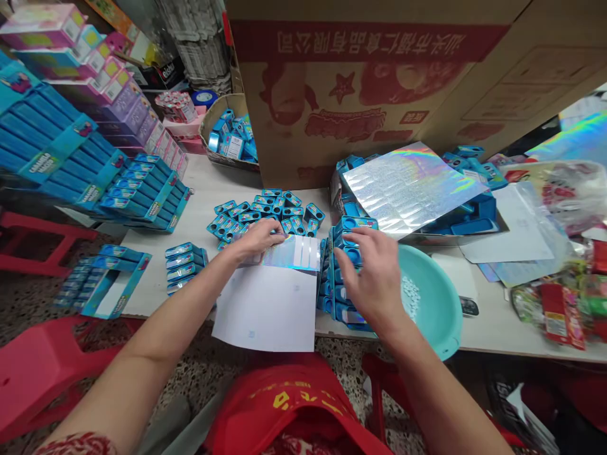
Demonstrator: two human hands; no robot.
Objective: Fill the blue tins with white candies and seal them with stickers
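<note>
My left hand (262,240), fingers closed together, is at the upper left edge of a shiny sticker sheet (291,253); what its fingertips pinch is too small to tell. A white sheet (268,309) lies below, overhanging the table's front edge. My right hand (372,272) is over a stack of blue boxes (339,278), its thumb and fingers spread around the upper part; whether it grips one is unclear. Several small blue boxes with round holes (265,208) lie loose beyond my left hand. A short row of blue boxes (183,265) stands to its left.
A turquoise basin (439,303) with small white pieces is right of my right hand. Behind stand a large cardboard box (341,95) and a carton under a holographic sheet (412,189). Blue display boxes (52,145) are stacked left. Red stools (47,373) stand below.
</note>
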